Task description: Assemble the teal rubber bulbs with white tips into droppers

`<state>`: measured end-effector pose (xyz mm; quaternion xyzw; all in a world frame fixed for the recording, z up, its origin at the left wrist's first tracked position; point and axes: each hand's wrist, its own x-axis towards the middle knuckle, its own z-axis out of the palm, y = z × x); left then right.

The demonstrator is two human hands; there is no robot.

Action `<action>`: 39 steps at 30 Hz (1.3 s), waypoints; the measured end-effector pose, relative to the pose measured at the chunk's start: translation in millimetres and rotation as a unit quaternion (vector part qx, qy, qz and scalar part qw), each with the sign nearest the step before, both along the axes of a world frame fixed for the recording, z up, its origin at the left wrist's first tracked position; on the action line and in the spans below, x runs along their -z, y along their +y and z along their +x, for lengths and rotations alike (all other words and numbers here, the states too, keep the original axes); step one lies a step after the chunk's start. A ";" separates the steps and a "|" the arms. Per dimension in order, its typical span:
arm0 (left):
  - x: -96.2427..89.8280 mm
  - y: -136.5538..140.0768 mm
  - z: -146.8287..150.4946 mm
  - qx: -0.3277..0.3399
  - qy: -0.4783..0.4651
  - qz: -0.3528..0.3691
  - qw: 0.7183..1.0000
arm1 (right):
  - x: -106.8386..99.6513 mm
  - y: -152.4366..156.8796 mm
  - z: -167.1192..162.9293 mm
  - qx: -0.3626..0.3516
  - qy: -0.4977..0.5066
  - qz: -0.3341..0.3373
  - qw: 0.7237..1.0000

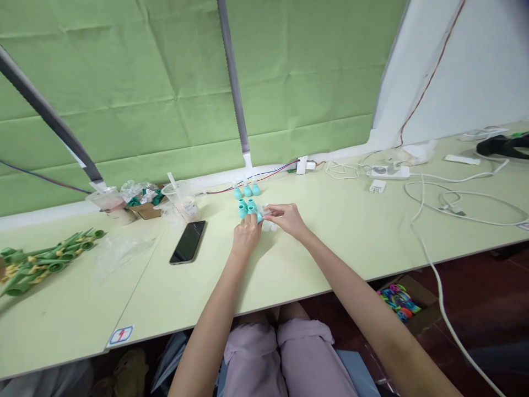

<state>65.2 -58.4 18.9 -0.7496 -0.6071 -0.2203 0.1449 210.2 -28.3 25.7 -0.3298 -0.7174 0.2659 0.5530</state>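
Far left: green plastic parts (pixel 53 259) with yellow bits, bundled on the table (pixel 297 275). Clear film (pixel 119 253) beside them. Table-edge sticker (pixel 121 334): blue border, red mark, can't make it out. Behind: lidded cup (pixel 115 207), small carton (pixel 147 210) with green stuff, second cup (pixel 185 203) with straw; its printed label is too small to read. Dark-screened phone (pixel 187 242) just left of the work.

Centre: turquoise bulb-shaped pieces (pixel 242 211), smooth, narrow-necked, open tops. Back row (pixel 248 190) of three carries clear tops. Left hand (pixel 247 234) is in front of the cluster, partly blocking it; fingers close together on one turquoise piece (pixel 260 216). Right hand (pixel 288 218): thumb and finger pinched on a small translucent part (pixel 264 211) right at that piece. More translucent parts (pixel 270 225) lie under the right hand.

Right: white charger (pixel 377 186), power strip (pixel 389 172), loose white cable (pixel 424 220). Carton below (pixel 421 311) holds bright multicoloured bits.
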 end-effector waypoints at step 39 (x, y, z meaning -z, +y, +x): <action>27.5 38.1 -52.8 0.054 -0.485 -0.022 0.872 | -9.1 -3.1 17.9 0.001 -0.314 0.041 0.949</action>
